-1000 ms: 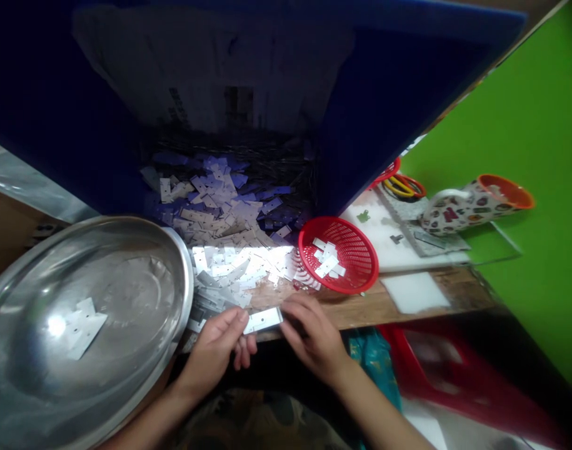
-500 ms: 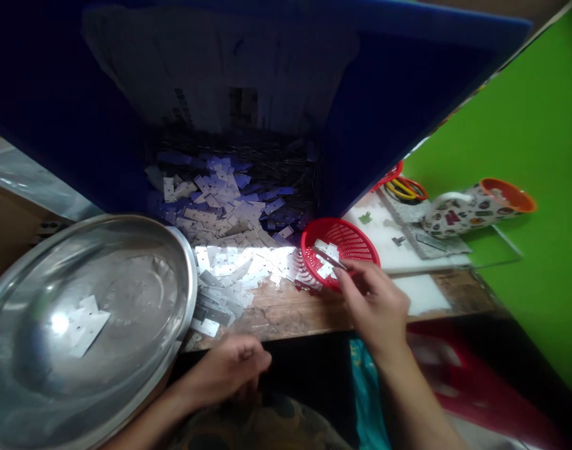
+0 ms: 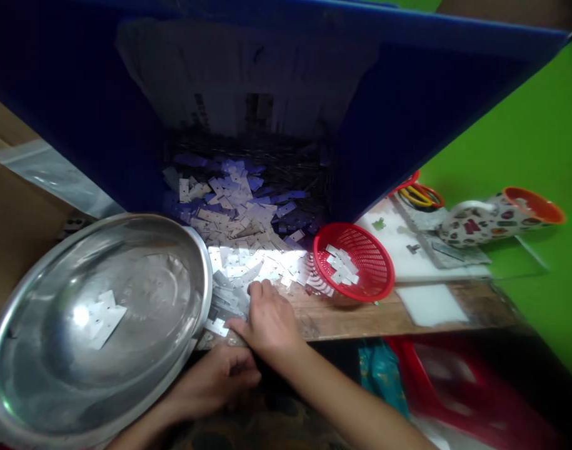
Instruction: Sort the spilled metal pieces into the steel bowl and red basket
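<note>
My right hand (image 3: 274,322) lies over the front edge of a heap of small flat metal plates (image 3: 227,297), its thumb apart from the fingers and touching or just above the plates. Below and to its left, my left hand (image 3: 222,378) is closed, fingers curled in; whatever it may hold is hidden. A red mesh basket (image 3: 382,275) to the right of my right hand holds several pale metal plates (image 3: 342,265). On the left stands a wide steel basin (image 3: 149,350) with a few plates (image 3: 105,319) at its bottom.
A big dark blue bin (image 3: 384,106) lies open toward me, metal pieces (image 3: 241,187) spilling onto the wooden bench (image 3: 314,319). A patterned mug (image 3: 482,225) lies on its side at right, near a white board (image 3: 384,231) and a white foam pad (image 3: 431,305). A clear plastic bag (image 3: 55,178) is at left.
My right hand has left the red basket, where it held a thin strip, and moved left to the plate heap. The left hand stays closed near the bench edge. The view has shifted slightly.
</note>
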The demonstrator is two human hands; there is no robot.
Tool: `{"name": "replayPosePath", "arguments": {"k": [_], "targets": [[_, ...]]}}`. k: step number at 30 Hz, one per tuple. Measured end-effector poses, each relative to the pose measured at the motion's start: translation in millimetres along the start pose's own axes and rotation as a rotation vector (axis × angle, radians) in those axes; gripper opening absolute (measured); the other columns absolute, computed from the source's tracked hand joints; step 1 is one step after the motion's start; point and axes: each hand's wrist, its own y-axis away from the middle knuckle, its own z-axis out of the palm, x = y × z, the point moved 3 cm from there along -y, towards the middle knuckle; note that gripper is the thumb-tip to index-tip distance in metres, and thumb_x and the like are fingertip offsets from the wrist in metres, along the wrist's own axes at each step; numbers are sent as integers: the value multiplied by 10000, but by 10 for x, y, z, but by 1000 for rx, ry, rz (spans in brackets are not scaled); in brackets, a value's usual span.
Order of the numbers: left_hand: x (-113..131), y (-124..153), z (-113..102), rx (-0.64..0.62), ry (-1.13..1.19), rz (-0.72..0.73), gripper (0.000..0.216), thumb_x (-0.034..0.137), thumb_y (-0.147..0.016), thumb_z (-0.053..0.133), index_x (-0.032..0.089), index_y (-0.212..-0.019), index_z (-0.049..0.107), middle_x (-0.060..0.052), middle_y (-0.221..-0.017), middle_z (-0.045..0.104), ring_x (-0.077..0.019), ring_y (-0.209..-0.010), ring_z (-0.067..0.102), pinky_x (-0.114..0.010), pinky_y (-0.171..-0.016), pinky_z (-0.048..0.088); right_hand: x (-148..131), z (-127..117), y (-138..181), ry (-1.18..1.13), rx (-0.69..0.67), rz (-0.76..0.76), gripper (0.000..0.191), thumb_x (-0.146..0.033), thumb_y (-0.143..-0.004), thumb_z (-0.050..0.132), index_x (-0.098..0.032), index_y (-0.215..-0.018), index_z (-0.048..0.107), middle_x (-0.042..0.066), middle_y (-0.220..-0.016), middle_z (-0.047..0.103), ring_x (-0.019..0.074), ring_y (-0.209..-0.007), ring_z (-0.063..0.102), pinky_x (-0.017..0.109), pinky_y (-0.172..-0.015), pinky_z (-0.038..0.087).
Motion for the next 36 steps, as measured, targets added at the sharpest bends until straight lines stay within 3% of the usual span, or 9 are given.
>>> {"name": "replayPosePath", "arguments": {"k": [3,6,10,14,19,25,29,36], "targets": [[-152,111,-58,281,255,44,451,579,-731,627,167,-903,561,21,-656,564,-105,-494,485,-227,-439,348,-14,-6,-22,-62,-84,26,461,-407,-792,680,-124,-1111,505,140,-1007,621,303,-863,642,398,-731,499],[-324,266,-99,528,569,95,533,520,-751,664,222,-1161,497,-25,-878,636,-156,-671,602,-271,-548,465,-10,11,-42,-90,-105,24,416,-372,-801,663,-130,-1099,503,136,-971,635,296,-850,644,381,-711,487],[-444,372,-110,670,764,106,472,434,-733,725,234,-1127,560,-66,-1010,662,-210,-867,647,-336,-740,519,-28,43,-48,-119,-45,-21,295,-331,-795,649,-162,-1005,526,121,-991,620,275,-860,621,357,-705,467],[-350,357,-92,656,816,151,459,473,-728,714,225,-1097,598,-103,-1128,648,-278,-1037,617,-389,-842,513,-89,46,-35,-190,5,-101,197,-214,-780,613,-193,-954,523,77,-970,618,224,-859,590,316,-723,435],[-229,312,-41,654,852,197,549,415,-745,715,290,-1232,497,-79,-1222,616,-275,-1105,594,-376,-853,514,-125,54,-57,-288,-19,-155,411,-135,-765,558,-201,-1163,482,64,-982,653,220,-906,593,306,-759,417],[-319,183,-104,731,837,205,477,390,-710,740,290,-1136,549,-42,-1075,679,-243,-984,651,-332,-767,525,-154,91,-65,-364,-42,-253,344,-155,-755,561,-229,-1090,553,42,-1030,644,203,-953,587,284,-778,431],[-356,139,-230,681,807,133,418,330,-661,777,258,-1033,602,-40,-961,705,-235,-858,683,-327,-712,518,-203,84,-66,-310,-26,-276,365,-205,-807,529,-218,-1172,521,65,-1080,643,225,-991,588,313,-798,446],[-267,167,-255,600,767,146,447,315,-632,795,232,-1034,618,-39,-832,706,-233,-817,690,-315,-705,518,-199,140,-127,-236,-8,-266,232,-299,-805,554,-195,-1012,575,64,-976,658,226,-852,616,295,-672,437]]}}
